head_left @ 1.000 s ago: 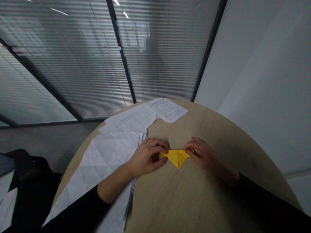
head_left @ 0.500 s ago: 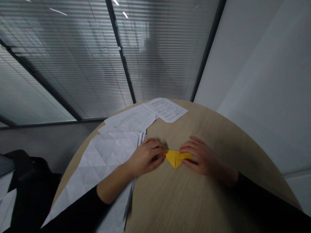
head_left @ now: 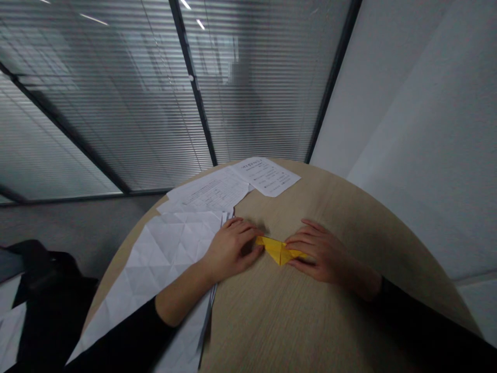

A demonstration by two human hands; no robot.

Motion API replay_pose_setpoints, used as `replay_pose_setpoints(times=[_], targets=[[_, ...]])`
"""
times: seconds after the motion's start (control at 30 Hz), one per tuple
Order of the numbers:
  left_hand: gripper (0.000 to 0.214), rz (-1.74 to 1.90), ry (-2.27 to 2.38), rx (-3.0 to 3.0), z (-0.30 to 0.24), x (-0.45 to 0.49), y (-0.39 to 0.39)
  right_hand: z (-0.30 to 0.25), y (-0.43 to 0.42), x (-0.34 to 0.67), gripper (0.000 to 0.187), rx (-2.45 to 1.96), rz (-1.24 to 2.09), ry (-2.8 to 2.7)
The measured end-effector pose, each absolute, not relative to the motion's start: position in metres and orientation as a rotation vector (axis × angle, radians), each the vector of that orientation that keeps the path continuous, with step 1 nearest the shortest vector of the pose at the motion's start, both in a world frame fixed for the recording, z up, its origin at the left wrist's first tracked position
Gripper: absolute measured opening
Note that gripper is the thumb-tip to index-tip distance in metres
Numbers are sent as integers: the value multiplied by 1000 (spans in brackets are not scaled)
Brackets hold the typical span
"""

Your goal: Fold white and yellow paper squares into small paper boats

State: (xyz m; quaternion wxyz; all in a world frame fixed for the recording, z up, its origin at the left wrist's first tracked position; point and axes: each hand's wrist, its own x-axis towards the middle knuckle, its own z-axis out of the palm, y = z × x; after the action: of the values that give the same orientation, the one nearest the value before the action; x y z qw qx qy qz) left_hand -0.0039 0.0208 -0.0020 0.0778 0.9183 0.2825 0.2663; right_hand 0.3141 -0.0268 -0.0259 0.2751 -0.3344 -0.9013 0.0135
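A small folded yellow paper (head_left: 276, 249) lies on the round wooden table (head_left: 295, 321), between my two hands. My left hand (head_left: 229, 248) pinches the paper's left tip with curled fingers. My right hand (head_left: 316, 253) presses its fingers on the paper's right part and covers that side. The paper's left end is raised slightly off the table.
A large creased white sheet (head_left: 163, 254) lies under my left forearm, over a stack of other sheets. Printed pages (head_left: 267, 175) lie at the table's far edge. A dark bag (head_left: 39, 290) sits on the floor to the left. A glass wall with blinds stands behind; a white wall on the right.
My right hand has slid leftward over the yellow paper. The paper has shifted a little to the left, and its left tip has lifted in my left hand.
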Motion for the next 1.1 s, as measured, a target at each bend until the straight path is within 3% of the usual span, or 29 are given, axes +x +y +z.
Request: replay_pose_setpoints(times=[0.8,0.97,1.1], targets=[[18,762,769,2778,-2,-3,21,-27,-26,316,20,-939,30,-2330],[17,813,788,2695,-2,-3,20,-37,-22,316,42,-997,128,-2181],[19,770,761,2690,-3,-3,21,-40,-21,317,49,-1043,197,-2183]])
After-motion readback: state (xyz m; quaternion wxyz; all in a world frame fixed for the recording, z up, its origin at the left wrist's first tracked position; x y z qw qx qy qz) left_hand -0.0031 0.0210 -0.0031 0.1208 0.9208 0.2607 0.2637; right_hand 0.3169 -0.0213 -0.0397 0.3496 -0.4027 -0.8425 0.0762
